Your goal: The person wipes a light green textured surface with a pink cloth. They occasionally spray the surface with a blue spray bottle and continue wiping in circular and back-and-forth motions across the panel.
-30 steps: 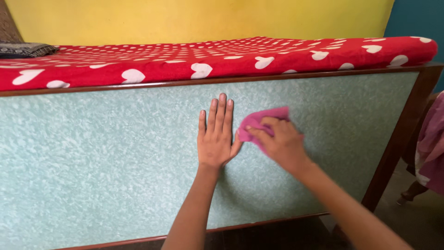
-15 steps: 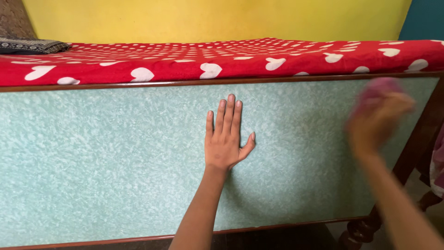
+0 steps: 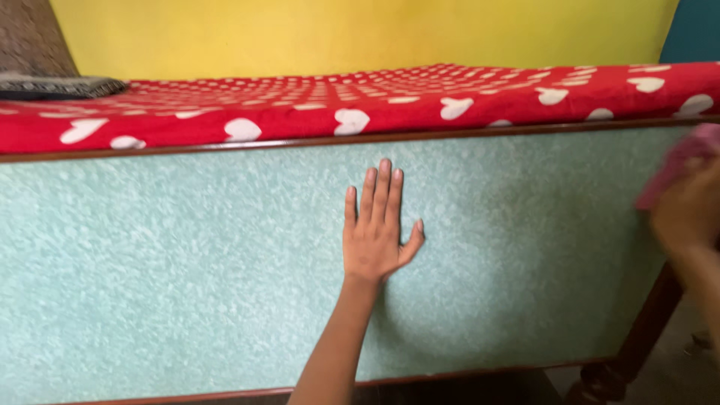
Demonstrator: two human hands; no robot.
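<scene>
Pink cloth (image 3: 679, 169) in right hand (image 3: 686, 214); left hand (image 3: 377, 236) flat on green panel (image 3: 165, 262).

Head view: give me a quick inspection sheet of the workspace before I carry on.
Surface: pale green mottled panel on the bed's side, set in a dark wooden frame.
Job's things: pink cloth, blurred, at the panel's right end.
Clutter: nothing seen on the panel.
Grips: left hand flat on the panel, fingers spread and pointing up, holding nothing; right hand blurred at the right edge, closed on the pink cloth.
Cables: nothing seen.
Surroundings: red bedsheet with white hearts above the panel, dark patterned pillow at far left, yellow wall behind, turned wooden leg at lower right.
</scene>
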